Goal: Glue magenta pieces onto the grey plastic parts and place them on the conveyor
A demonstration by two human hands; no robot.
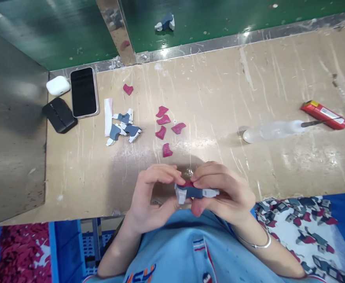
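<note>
Head camera: single view, worn on the person's head, facing forward and down
Light blue cloth shirt point(178, 239): bottom edge, seen from above
Two bare hands point(143, 200): close to the lens, just below frame centre
Scratched beige counter point(208, 90): viewed steeply from above, spanning mid-frame, edges slanting up rightward
Smooth green surface point(219, 19): top edge, beyond the counter, cut off
Gray metal panel point(10, 129): left edge, cut off

bright indoor light, glare patches on desk point(208, 90), strongest toward right, shiny highlights along metal strip point(204, 45), soft shadow left of left hand point(151, 196), wide-angle stretch toward edges, fine detail a bit soft, red pieces point(22, 251) at bottom left smeary
</note>
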